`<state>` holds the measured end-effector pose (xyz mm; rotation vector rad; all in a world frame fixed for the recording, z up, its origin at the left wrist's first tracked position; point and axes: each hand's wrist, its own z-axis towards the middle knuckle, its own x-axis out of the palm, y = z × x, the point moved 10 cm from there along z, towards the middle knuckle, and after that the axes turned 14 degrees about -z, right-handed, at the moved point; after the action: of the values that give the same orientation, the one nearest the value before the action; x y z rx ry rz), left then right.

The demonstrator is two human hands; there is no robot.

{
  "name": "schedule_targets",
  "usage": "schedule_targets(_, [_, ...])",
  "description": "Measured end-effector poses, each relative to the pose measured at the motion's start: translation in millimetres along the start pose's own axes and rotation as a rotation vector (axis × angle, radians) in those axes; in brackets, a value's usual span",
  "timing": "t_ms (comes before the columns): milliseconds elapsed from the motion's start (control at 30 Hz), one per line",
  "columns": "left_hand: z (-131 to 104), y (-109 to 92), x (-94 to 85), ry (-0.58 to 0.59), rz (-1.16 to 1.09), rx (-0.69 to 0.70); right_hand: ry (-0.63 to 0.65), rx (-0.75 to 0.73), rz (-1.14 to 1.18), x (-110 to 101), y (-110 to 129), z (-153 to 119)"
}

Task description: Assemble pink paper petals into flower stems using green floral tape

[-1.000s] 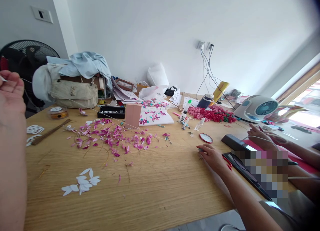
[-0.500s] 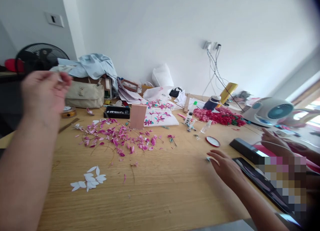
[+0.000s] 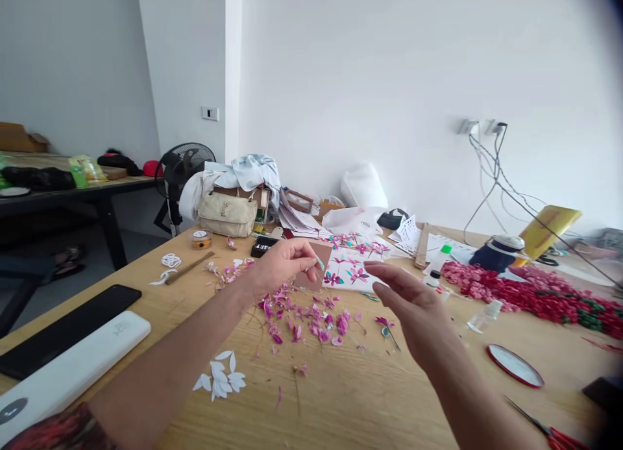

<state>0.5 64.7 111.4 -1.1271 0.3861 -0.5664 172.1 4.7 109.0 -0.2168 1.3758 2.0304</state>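
My left hand (image 3: 289, 265) is raised above the table with thumb and fingers pinched together. A small pale teal bit (image 3: 320, 264) shows at its fingertips; whether that is a fingernail or something held, I cannot make out. Facing it, my right hand (image 3: 413, 304) hovers with fingers stretched and the thumb apart, nothing visible in it. Loose pink petals (image 3: 318, 323) lie scattered below both hands. Behind them are a pink-brown card (image 3: 311, 275), partly covered by my left hand, and a white sheet with magenta and teal flowers (image 3: 348, 275). White petals (image 3: 221, 378) lie nearer me.
At left lie a white power bank (image 3: 82, 365), a black phone (image 3: 73, 323) and a wooden stick (image 3: 189, 268). On the right are a red-rimmed lid (image 3: 514, 365), scissors (image 3: 545, 427), a clear bottle (image 3: 484, 317) and red flower bunches (image 3: 525, 297). A handbag (image 3: 228, 214) stands behind.
The view has turned left, and the other person's hand has left it. My left hand has come in from the far left; my right hand has risen towards it. They are now closer together.
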Motion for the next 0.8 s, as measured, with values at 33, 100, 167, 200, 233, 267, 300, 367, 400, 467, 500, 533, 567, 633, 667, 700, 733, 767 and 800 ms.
schedule_targets(33, [0, 1, -0.3, -0.009, 0.048, 0.004, 0.017, 0.038, 0.052, 9, -2, 4])
schedule_targets(100, [1, -2, -0.8, -0.036, 0.203, 0.047, 0.069, 0.110, 0.138, 26, -5, 8])
schedule_targets(167, [1, -9, 3.2, -0.049, 0.403, 0.140, 0.135, 0.158, 0.197, 40, -5, 9])
schedule_targets(200, [0, -12, 7.0, -0.045, 0.491, 0.190, 0.168, 0.174, 0.210, 47, -5, 8])
schedule_targets(233, [0, -13, 11.5, -0.033, 0.561, 0.236, 0.202, 0.188, 0.214, 53, -5, 8])
schedule_targets(267, [-1, -14, 16.0, -0.018, 0.614, 0.274, 0.236, 0.206, 0.216, 60, -6, 6])
schedule_targets(300, [-2, -13, 19.6, -0.005, 0.651, 0.302, 0.277, 0.225, 0.225, 67, -7, 5])
schedule_targets(367, [-3, -8, 24.7, 0.014, 0.691, 0.330, 0.373, 0.260, 0.277, 82, -10, 0])
schedule_targets(400, [-4, -6, 26.4, 0.019, 0.700, 0.334, 0.409, 0.274, 0.315, 88, -11, -1])
schedule_targets(467, [-3, 0, 27.5, 0.015, 0.694, 0.314, 0.454, 0.283, 0.375, 95, -14, -2])
schedule_targets(500, [-2, 3, 27.0, 0.005, 0.681, 0.292, 0.458, 0.279, 0.385, 96, -17, -1])
schedule_targets(533, [-1, 6, 26.0, -0.011, 0.660, 0.264, 0.448, 0.273, 0.378, 95, -20, 0])
schedule_targets(567, [0, 9, 24.3, -0.033, 0.632, 0.233, 0.432, 0.267, 0.357, 93, -24, 3])
schedule_targets(633, [2, 17, 20.1, -0.084, 0.549, 0.162, 0.392, 0.253, 0.290, 89, -33, 7])
schedule_targets(667, [3, 21, 18.4, -0.104, 0.499, 0.123, 0.364, 0.242, 0.252, 86, -37, 10])
schedule_targets(700, [3, 27, 17.3, -0.118, 0.440, 0.079, 0.337, 0.229, 0.217, 84, -41, 12])
schedule_targets(733, [3, 33, 16.4, -0.129, 0.378, 0.037, 0.310, 0.210, 0.184, 82, -44, 14])
schedule_targets(767, [3, 38, 15.9, -0.137, 0.316, -0.002, 0.281, 0.184, 0.155, 80, -46, 16])
schedule_targets(800, [3, 44, 15.7, -0.144, 0.259, -0.034, 0.252, 0.151, 0.129, 78, -46, 18])
